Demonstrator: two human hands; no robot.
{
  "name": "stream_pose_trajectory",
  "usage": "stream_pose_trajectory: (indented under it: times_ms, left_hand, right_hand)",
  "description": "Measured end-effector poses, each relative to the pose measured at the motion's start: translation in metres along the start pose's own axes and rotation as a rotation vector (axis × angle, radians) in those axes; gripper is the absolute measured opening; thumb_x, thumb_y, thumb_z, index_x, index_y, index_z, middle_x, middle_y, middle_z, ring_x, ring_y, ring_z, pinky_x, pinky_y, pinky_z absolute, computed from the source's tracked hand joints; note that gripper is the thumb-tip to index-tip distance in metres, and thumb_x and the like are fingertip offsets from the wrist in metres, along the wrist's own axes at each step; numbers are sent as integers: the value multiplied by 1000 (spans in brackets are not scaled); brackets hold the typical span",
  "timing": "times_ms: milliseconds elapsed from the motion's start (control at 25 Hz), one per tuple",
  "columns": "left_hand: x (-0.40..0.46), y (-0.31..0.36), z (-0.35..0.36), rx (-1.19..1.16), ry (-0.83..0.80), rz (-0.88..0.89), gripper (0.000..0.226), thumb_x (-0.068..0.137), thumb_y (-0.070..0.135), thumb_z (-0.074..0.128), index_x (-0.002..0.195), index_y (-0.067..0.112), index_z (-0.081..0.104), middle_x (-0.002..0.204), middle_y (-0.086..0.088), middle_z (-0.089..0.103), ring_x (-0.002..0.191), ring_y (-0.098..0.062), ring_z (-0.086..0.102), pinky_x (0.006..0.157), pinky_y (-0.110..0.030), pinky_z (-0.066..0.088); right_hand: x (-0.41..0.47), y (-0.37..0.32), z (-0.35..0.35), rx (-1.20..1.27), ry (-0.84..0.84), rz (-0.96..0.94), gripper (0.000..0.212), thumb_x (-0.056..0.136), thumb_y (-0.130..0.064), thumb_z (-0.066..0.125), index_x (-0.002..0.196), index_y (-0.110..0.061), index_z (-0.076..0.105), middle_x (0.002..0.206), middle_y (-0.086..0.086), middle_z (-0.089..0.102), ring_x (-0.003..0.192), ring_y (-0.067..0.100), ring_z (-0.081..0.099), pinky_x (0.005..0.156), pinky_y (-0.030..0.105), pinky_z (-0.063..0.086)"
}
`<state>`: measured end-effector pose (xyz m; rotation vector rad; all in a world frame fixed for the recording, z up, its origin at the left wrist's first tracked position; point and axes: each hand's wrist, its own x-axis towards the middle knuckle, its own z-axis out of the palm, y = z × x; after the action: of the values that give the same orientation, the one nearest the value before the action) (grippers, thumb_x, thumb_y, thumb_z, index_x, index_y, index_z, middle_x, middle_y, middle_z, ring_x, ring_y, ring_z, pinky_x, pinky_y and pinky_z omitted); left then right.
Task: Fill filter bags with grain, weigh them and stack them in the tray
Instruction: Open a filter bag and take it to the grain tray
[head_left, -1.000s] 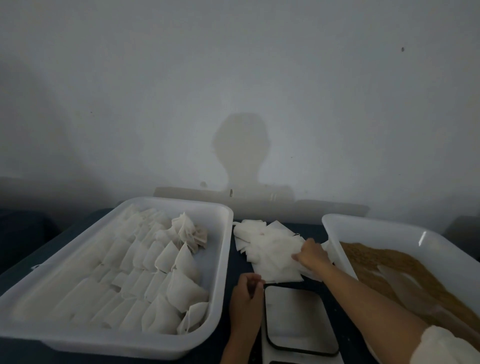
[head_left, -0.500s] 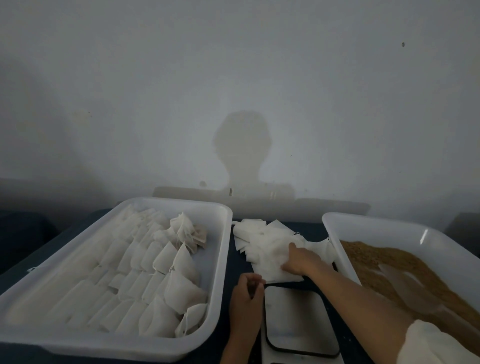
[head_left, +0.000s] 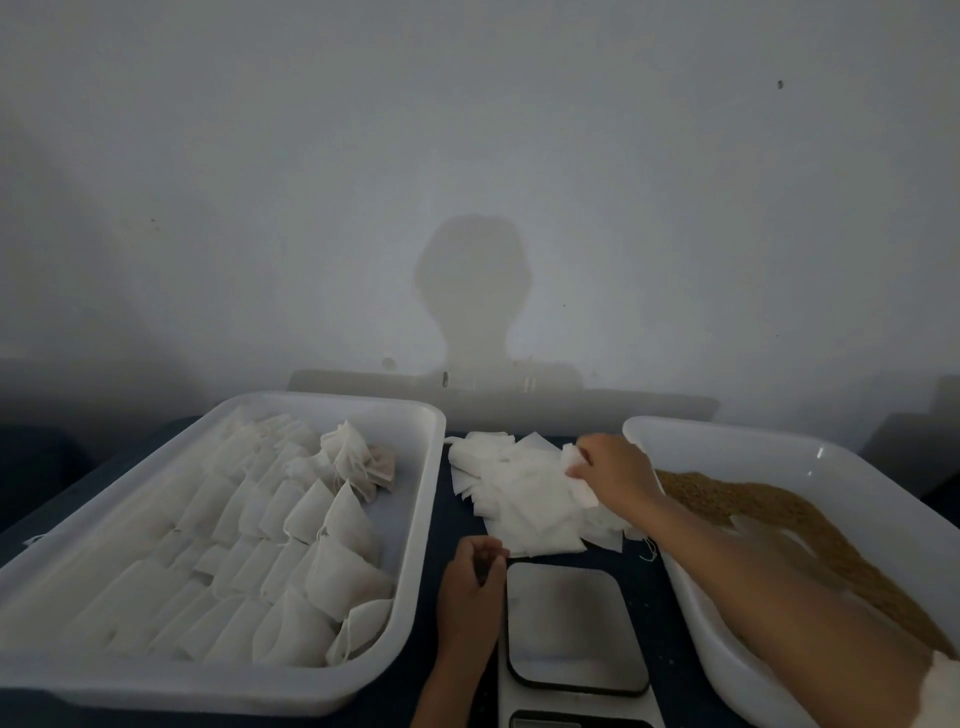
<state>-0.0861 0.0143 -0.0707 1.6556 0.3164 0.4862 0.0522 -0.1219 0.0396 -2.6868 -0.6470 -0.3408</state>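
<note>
Reaching fwd, right hand (head_left: 615, 475) pinches empty filter bag (head_left: 579, 480).

Dark table (head_left: 652, 597), two white trays (head_left: 415, 519), loose empty bags (head_left: 519, 493), scale (head_left: 571, 623)

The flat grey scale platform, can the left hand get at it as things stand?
Probably yes: the left hand rests right beside the flat grey scale platform, which lies bare with nothing between them.
</note>
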Motion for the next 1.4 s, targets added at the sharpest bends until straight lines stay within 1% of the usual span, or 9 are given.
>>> stream_pose_trajectory:
  times_ms: [320, 480, 560, 720, 880, 1040, 1160, 1280, 1400]
  left_hand:
    - [-16, 21, 2, -31, -57, 137, 20, 92, 2, 53, 95, 20, 61, 97, 3, 66, 94, -14, 62, 79, -29, 53]
    - [-29, 60, 21, 16, -246, 344, 11, 93, 11, 55, 94, 21, 60, 93, 10, 65, 91, -5, 61, 78, -17, 48]
    - [-35, 89, 42, -17, -421, 354, 1, 93, 19, 57, 92, 19, 58, 89, 10, 63, 86, -7, 61, 78, -22, 51]
    - [-41, 129, 90, 58, -535, 340, 21, 86, 30, 67, 95, 16, 53, 83, 13, 60, 77, 3, 58, 71, -16, 50]
    - [-38, 143, 128, 223, -602, 372, 22, 85, 27, 67, 94, 11, 54, 84, 5, 56, 76, -9, 54, 74, -28, 48]
    - [-34, 146, 159, 288, -658, 382, 15, 86, 25, 64, 86, 13, 55, 78, 6, 53, 70, -9, 50, 68, -25, 43]
    - [-38, 133, 177, 229, -718, 343, 10, 92, 23, 59, 85, 15, 56, 77, 4, 58, 71, -10, 57, 71, -29, 50]
    - [-38, 123, 184, 130, -753, 268, 20, 94, 18, 57, 94, -2, 62, 92, -20, 68, 86, -35, 66, 82, -47, 55]
    - [-36, 121, 188, 55, -753, 247, 21, 97, 15, 51, 92, -2, 63, 89, -20, 68, 81, -31, 66, 80, -47, 54]
  right_hand:
    - [-58, 11, -49, 526, -180, 34, 20, 85, -25, 71, 71, -18, 58, 52, -8, 58, 42, 4, 50, 40, 20, 41]
    - [-85, 18, -72, 690, -246, 105, 7, 90, -25, 64, 89, -19, 67, 51, -9, 60, 42, 3, 50, 44, 19, 42]
    - [-95, 26, -79, 775, -266, 136, 16, 90, -25, 63, 93, -10, 69, 60, 3, 63, 49, 10, 55, 51, 24, 47]
    - [-112, 52, -86, 951, -190, 242, 24, 90, -34, 61, 93, -13, 72, 89, 18, 72, 76, 31, 67, 63, 35, 54]
    - [-125, 92, -93, 1210, -193, 284, 40, 82, -42, 63, 101, -8, 72, 84, 14, 69, 64, 20, 58, 49, 24, 45]
    - [-137, 131, -99, 1228, -253, 254, 39, 84, -42, 62, 100, -7, 70, 80, 13, 61, 64, 20, 53, 56, 28, 46]
    - [-148, 150, -94, 1259, -250, 321, 33, 76, -35, 70, 86, -5, 59, 66, 7, 48, 52, 14, 46, 50, 24, 42]
    - [-154, 153, -94, 1302, -283, 332, 15, 78, -27, 67, 74, -12, 67, 64, 8, 49, 50, 14, 43, 46, 23, 40]
    - [-154, 152, -92, 1335, -293, 321, 17, 83, -27, 65, 81, -11, 71, 61, 7, 43, 51, 15, 40, 45, 24, 40]
